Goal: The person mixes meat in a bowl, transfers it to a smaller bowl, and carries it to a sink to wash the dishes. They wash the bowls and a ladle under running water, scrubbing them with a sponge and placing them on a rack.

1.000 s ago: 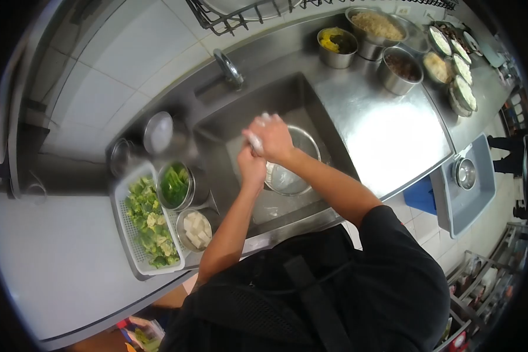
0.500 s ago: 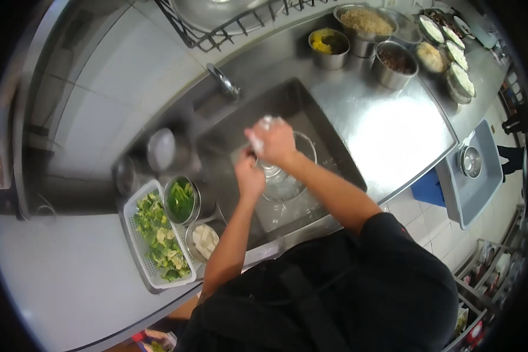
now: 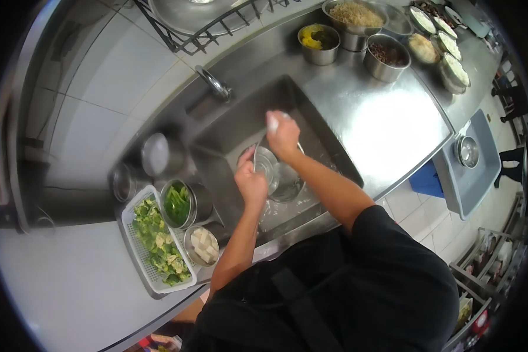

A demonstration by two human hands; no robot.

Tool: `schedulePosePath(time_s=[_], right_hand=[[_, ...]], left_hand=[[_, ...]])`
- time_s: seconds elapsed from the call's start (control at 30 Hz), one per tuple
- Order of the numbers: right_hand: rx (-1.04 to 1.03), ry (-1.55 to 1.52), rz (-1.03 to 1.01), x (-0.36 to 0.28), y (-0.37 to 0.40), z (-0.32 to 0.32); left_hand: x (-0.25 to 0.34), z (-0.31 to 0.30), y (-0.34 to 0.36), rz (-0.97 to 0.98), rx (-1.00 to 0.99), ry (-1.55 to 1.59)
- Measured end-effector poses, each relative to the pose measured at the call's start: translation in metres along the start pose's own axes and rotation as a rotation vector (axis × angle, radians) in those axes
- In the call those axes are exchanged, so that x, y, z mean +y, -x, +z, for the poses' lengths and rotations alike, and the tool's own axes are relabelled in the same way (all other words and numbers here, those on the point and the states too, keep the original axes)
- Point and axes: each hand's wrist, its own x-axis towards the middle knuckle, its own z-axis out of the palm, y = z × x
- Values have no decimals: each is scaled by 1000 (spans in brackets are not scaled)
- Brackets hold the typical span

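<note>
Above the steel sink [image 3: 217, 138], my left hand [image 3: 251, 180] grips the rim of a metal bowl [image 3: 267, 164], which is tilted. My right hand [image 3: 283, 136] is closed at the bowl's upper right, with something white [image 3: 273, 122] showing at its fingers; what that is cannot be made out. A larger round vessel [image 3: 290, 185] lies below the bowl in the sink, partly hidden by the bowl and my right forearm. Water wets the sink bottom. The faucet [image 3: 214, 84] stands at the sink's back edge.
Left of the sink are a white basket [image 3: 136, 249] of chopped greens, a bowl of green peppers [image 3: 177, 204] and a bowl of white pieces [image 3: 204, 245]. Steel food bowls [image 3: 387, 58] stand at the back right. A grey tub [image 3: 475, 188] is at the right.
My hands have moved apart, the right one slightly right. The metal bowl has come up and tilted in my left hand. The whole view has shifted slightly.
</note>
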Motion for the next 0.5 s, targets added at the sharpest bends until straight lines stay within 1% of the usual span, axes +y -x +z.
schedulePosePath(time_s=[0.03, 0.07, 0.1, 0.13, 0.2, 0.23, 0.27, 0.33, 0.37, 0.43, 0.47, 0.5], right_hand=[[33, -8, -203, -8, 8, 5], [59, -15, -404, -24, 17, 4], [-146, -59, -619, -33, 19, -4], [-144, -60, -616, -30, 19, -2], [24, 64, -428, -15, 10, 5], [38, 45, -121, -9, 1, 6], [-89, 77, 89, 2, -10, 1], [-77, 113, -28, 9, -9, 2], [-84, 119, -33, -1, -10, -4], [-202, 53, -214, -28, -7, -10], [-208, 47, -214, -42, 3, -12], [-243, 62, -398, -56, 14, -14]], left_hand=[[6, 2, -3, -2, 8, 7], [16, 4, -4, -117, 1, 16], [22, 4, -2, -233, -12, 20], [22, 3, -1, -233, -15, 17], [22, -2, 1, -97, 10, -8], [20, -4, 4, -94, 3, -9], [18, -7, 10, -64, 23, -26], [15, -6, 12, -40, 43, -36], [15, -8, 12, -18, 18, -85], [12, -14, 2, 3, -2, -145], [5, -14, -10, -66, -43, -139], [0, -14, -17, -132, -85, -130]])
